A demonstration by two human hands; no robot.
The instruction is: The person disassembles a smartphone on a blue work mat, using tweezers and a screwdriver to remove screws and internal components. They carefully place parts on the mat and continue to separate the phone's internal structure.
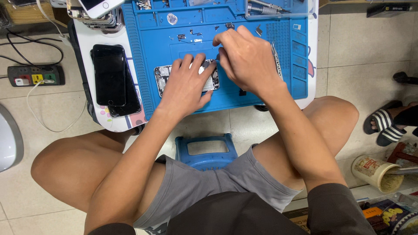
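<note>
Mid-repair on a blue mat — left hand spread flat over an opened phone, fingers pressing it down, not gripping. Right hand just right of it, fingertips curled down at the phone's far end; whether pinching a small part, cannot tell. Tweezers lying under the right hand's outer edge. Loose screws and parts scattered just beyond both hands. Dark phones stacked well left. Likely next — a steady hold and fine fingertip work inside the case.

Both hands cover most of the opened phone, and the tiny parts are too small to tell.
</note>
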